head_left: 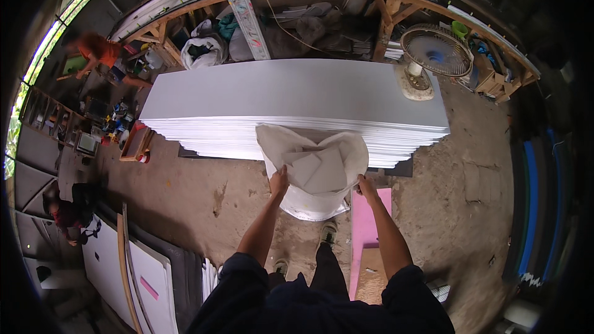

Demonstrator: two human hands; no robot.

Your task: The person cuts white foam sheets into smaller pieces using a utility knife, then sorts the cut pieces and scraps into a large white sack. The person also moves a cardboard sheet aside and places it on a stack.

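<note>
A large white woven sack point(309, 203) stands on the floor in front of me, its mouth spread wide. Inside lie several flat off-white pieces point(328, 170), some square-cornered. My left hand point(279, 182) is closed on the sack's rim at its near left side. On the near right side, my right hand point(365, 185) grips the same rim. The far edge of the sack leans against a long stack of white sheets point(297, 89).
A fan point(436, 52) stands on the stack's right end. Pink sheet point(371, 222) lies beside my right leg. Boards point(133, 266) lean at lower left, where one person point(65, 210) sits; another person point(99, 55) bends at far left. A wooden bench point(390, 9) runs behind.
</note>
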